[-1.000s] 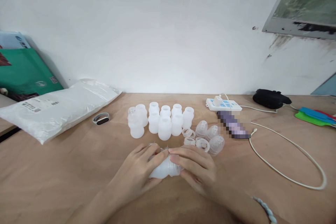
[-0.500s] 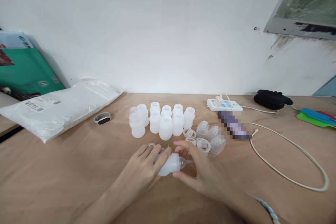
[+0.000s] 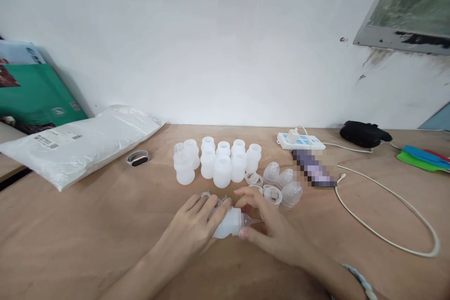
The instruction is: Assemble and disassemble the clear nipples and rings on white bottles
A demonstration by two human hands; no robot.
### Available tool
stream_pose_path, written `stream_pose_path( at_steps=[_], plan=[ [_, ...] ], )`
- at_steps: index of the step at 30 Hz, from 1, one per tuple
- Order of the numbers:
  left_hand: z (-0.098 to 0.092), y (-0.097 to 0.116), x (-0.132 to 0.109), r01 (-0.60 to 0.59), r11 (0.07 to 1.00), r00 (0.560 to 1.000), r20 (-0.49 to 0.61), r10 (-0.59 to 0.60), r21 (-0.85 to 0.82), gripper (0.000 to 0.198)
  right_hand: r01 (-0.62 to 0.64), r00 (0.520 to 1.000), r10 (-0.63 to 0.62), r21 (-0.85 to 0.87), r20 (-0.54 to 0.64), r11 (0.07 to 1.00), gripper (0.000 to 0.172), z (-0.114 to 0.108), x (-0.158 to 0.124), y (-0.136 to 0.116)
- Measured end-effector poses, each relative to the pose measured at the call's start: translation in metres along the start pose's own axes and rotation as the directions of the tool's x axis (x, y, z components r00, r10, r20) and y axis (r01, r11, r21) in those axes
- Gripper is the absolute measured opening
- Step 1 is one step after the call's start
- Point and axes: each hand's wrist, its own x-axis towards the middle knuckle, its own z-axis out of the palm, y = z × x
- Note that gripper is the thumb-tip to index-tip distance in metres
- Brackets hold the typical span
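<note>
A frosted white baby bottle (image 3: 228,223) lies on its side low over the table, its mouth end pointing right. My left hand (image 3: 197,220) is wrapped over its body from the left. From the bottle's right end sticks a clear bottle nipple (image 3: 249,220). My right hand (image 3: 269,225) has its thumb at the nipple's base and its fingers curved round the far side, partly hidden. Just past my left fingertips, small clear pieces (image 3: 206,194) show, mostly covered. Several frosted bottles (image 3: 222,172) stand upright behind. Clear collar rings (image 3: 273,195) and clear domed caps (image 3: 291,195) lie to the right.
A white plastic parcel (image 3: 87,145) and a fitness band (image 3: 138,158) lie to the left. At the right are a power strip (image 3: 301,141), a blurred phone (image 3: 312,168), a looped white cable (image 3: 386,180), a black case (image 3: 365,134) and coloured sheets (image 3: 423,157).
My right hand has shifted slightly right, its thumb moving from the bottle's rim to the nipple's base. The nipple's tip reaches a little farther right. My left hand keeps its hold.
</note>
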Motion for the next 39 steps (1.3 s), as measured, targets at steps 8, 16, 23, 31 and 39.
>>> stream_pose_path(
  at_steps=[8,16,23,31,39],
  plan=[
    [0.000,-0.001,0.000,-0.006,1.000,1.000,0.000,0.006,0.014,0.031,-0.021,1.000,0.021,-0.008,0.001,1.000,0.041,0.001,-0.001,0.001],
    [0.002,-0.001,-0.001,0.020,1.000,0.999,0.035,-0.020,0.004,0.034,-0.031,0.999,0.031,-0.011,-0.012,0.999,0.040,0.001,-0.001,0.004],
    [0.003,-0.003,-0.003,-0.001,1.000,1.000,0.028,0.002,-0.026,0.034,-0.006,1.000,0.004,-0.102,-0.017,0.995,0.025,0.003,0.001,0.006],
    [0.002,-0.001,-0.001,0.004,0.998,1.000,0.003,-0.004,-0.064,0.027,0.233,0.971,-0.238,-0.348,0.029,0.908,0.043,0.001,0.001,0.010],
    [0.000,0.007,0.003,-0.061,0.998,0.991,-0.124,0.057,-0.028,0.029,0.112,0.987,-0.150,-0.432,-0.055,0.895,0.035,0.018,0.001,0.018]
  ],
)
